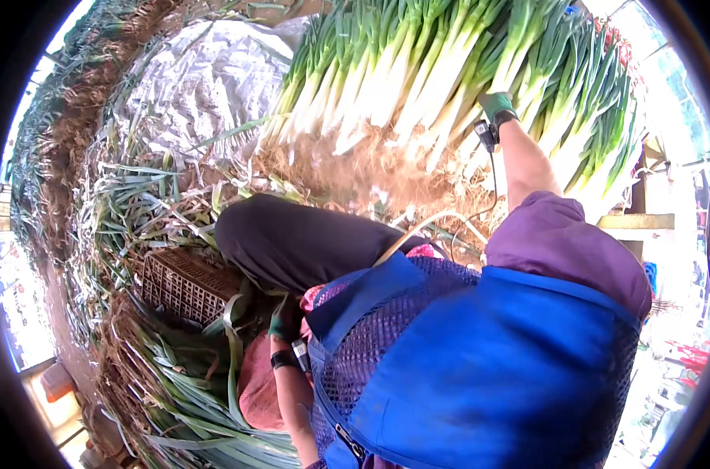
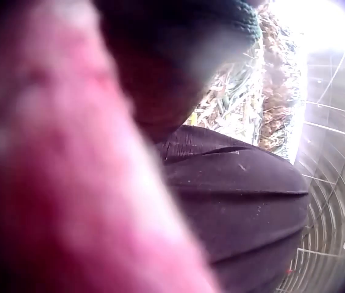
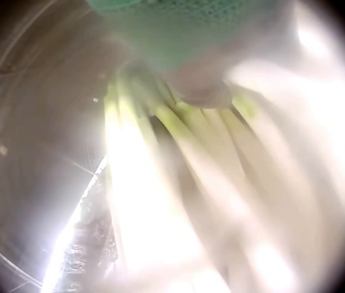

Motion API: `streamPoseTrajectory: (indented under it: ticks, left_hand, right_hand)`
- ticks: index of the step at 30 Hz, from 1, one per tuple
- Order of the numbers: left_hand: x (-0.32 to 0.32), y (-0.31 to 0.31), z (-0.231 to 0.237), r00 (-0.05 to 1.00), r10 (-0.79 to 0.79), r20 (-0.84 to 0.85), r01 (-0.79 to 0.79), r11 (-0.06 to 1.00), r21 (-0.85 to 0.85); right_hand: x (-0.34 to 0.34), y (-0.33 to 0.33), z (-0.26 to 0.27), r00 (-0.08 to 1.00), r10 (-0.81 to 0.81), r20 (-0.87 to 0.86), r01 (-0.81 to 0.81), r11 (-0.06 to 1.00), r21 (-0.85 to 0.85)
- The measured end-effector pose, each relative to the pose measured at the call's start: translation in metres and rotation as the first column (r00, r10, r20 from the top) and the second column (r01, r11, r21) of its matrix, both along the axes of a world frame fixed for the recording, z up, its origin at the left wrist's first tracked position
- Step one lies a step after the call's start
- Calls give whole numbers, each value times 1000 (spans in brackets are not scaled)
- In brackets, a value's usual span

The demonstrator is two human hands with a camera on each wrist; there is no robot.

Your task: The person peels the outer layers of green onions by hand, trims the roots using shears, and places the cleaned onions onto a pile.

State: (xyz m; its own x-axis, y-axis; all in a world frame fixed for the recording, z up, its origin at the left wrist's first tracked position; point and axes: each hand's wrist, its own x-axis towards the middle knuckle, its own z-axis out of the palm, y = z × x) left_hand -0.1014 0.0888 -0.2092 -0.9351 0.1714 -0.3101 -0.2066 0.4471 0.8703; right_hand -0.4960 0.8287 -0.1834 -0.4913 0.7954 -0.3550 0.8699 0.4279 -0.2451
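Observation:
A wide row of leeks (image 1: pixel 417 78), with white stalks, green tops and shaggy roots, lies along the far side in the head view. My right hand (image 1: pixel 496 105), in a green glove, grips some of them near where white turns green. In the right wrist view the white stalks (image 3: pixel 209 165) fan out from under the glove (image 3: pixel 172 24). My left hand (image 1: pixel 282 319), also gloved in green, is low beside my thigh, near a pink cloth (image 1: pixel 259 383) and loose leaves. I cannot tell how its fingers lie; the left wrist view is mostly blurred pink cloth (image 2: pixel 87 183).
My bent knee in dark trousers (image 1: pixel 308 238) lies between the hands. A brown plastic crate (image 1: pixel 184 285) stands at the left among leaf scraps (image 1: pixel 144 203). More long green leaves (image 1: pixel 191 399) lie below it. Silvery sheeting (image 1: pixel 214 86) covers the ground at the upper left.

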Motion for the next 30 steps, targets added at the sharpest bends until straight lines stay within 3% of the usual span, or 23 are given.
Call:
streamPoseTrajectory:
  ticks: [1, 2, 3, 4, 5, 6, 8, 9, 11, 12, 13, 14, 15, 16, 17, 19, 22, 23, 25, 26, 28, 29, 30]
  left_hand:
    - [1, 17, 31, 977, 168, 134, -200, 939, 278]
    - [-8, 35, 58, 916, 254, 310, -359, 864, 352]
    - [-16, 49, 77, 820, 314, 479, -519, 761, 390]
    - [-15, 49, 75, 825, 319, 467, -513, 769, 381]
    - [-14, 49, 74, 829, 324, 455, -508, 777, 372]
    - [-11, 38, 53, 929, 257, 266, -334, 891, 308]
    - [-2, 8, -9, 996, -7, -91, 12, 998, 57]
    - [0, -3, -40, 977, -145, -155, 135, 988, -75]
    - [4, -23, -105, 910, -372, -183, 310, 904, -296]
    - [5, -27, -128, 876, -459, -148, 378, 844, -380]
    - [6, -28, -138, 876, -457, -153, 381, 851, -361]
    - [8, -32, -155, 878, -462, -128, 391, 844, -367]
    - [11, -36, -174, 879, -466, -102, 400, 837, -374]
    - [14, -37, -184, 879, -470, -76, 410, 829, -379]
    - [8, -28, -162, 860, -499, -108, 425, 817, -390]
    - [5, -1, -64, 972, -182, 149, 218, 934, -283]
    - [-2, 5, -51, 935, 129, 330, -165, 983, 82]
    - [-3, -1, -63, 907, 202, 369, -302, 924, 236]
    - [3, -23, -81, 816, 348, 462, -561, 672, 483]
    - [3, -23, -60, 823, 410, 392, -565, 658, 498]
    - [-7, -10, 19, 882, 459, -106, -426, 873, 238]
    - [-13, -5, 54, 828, 486, -280, -444, 873, 204]
    - [-12, -5, 58, 656, 678, 331, -710, 407, 575]
  right_hand:
    - [3, -19, 8, 998, -3, 59, 3, 1000, -5]
    - [5, -46, 22, 993, -5, 116, 6, 1000, -9]
    - [11, -59, 27, 708, 466, 530, -619, 771, 149]
    - [16, -68, 28, 97, 530, 843, -978, 206, -17]
    - [12, -71, 2, 107, 458, 883, -976, 216, 7]
    - [7, -72, -23, 118, 382, 917, -974, 223, 33]
    - [36, -127, 33, 237, 468, 851, -900, 436, 10]
    - [35, -125, 31, 226, 462, 858, -902, 432, 6]
    - [35, -114, 31, 119, 501, 857, -939, 338, -67]
    - [41, -114, 40, 149, 548, 823, -951, 308, -33]
    - [44, -92, 30, 160, 654, 739, -985, 151, 80]
    - [50, -97, 41, 499, 714, 491, -842, 534, 78]
    - [59, -105, 61, 792, 570, 220, -574, 817, -48]
    - [66, -112, 73, 967, 256, -7, -248, 931, -268]
    - [70, -101, 67, 922, 382, -68, -386, 891, -237]
    - [72, -94, 67, 872, 471, -131, -478, 878, -21]
    - [72, -113, 86, 828, 522, -204, -428, 825, 370]
    - [74, -134, 104, 794, 527, -304, -447, 844, 296]
    - [71, -181, 122, 672, 533, -515, -534, 830, 162]
    - [59, -199, 113, 598, 497, -629, -622, 783, 27]
    - [66, -283, 144, 475, 478, -739, -805, 575, -146]
    - [70, -325, 153, 353, 552, -755, -885, 460, -78]
    - [75, -367, 158, 218, 604, -767, -942, 337, -2]
